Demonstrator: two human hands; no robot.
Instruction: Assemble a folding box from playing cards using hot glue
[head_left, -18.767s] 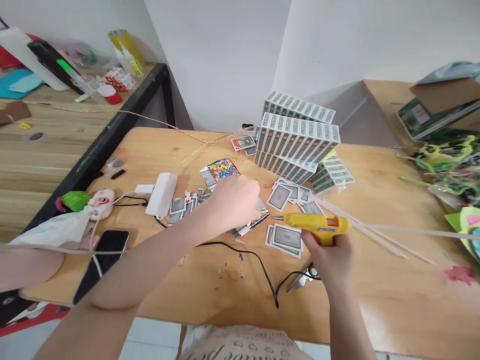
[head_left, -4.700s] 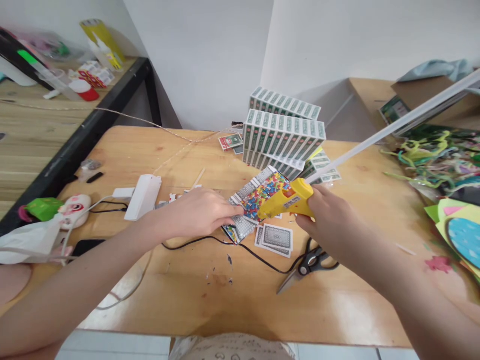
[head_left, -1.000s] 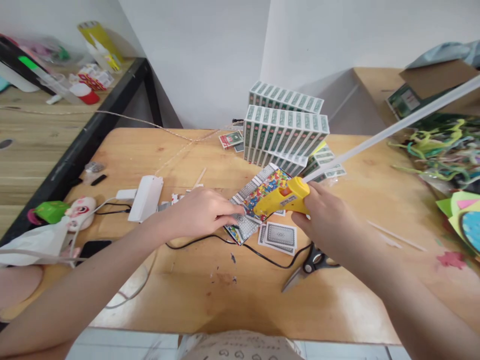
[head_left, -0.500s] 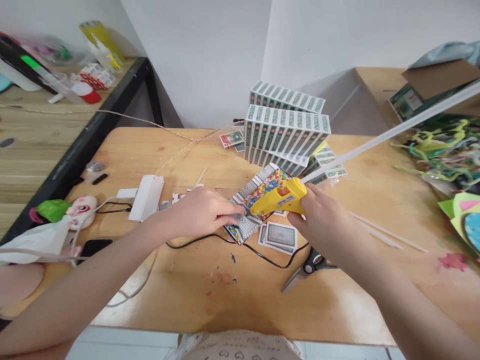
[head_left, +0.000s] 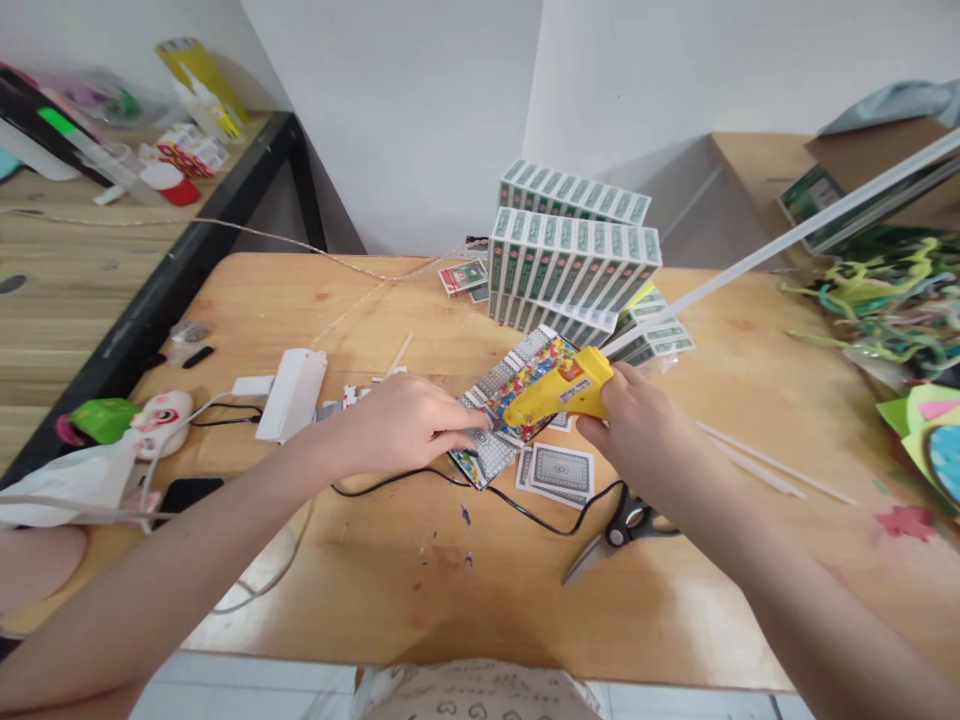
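My right hand (head_left: 637, 415) is closed around a yellow hot glue gun (head_left: 559, 388), and a long white glue stick (head_left: 780, 250) sticks out of its back end. The gun's nozzle end is low over a piece made of patterned playing cards (head_left: 504, 385) with a colourful beaded-looking strip along it. Thumb and fingers of my left hand (head_left: 420, 420) pinch the near left end of this card piece; the fingertips partly cover it. Loose playing cards (head_left: 561, 470) lie face down just in front of it.
Stacked card boxes (head_left: 574, 260) stand at the back. Scissors (head_left: 619, 530) lie near my right forearm, beside the black cord (head_left: 525, 510). On the left are a white power strip (head_left: 292, 395) and a phone (head_left: 187, 497). Spare glue sticks (head_left: 776, 465) lie to the right.
The glue gun has tilted and shifted slightly, and the rear of its glue stick has swung lower. My left hand stays in place on the card piece.
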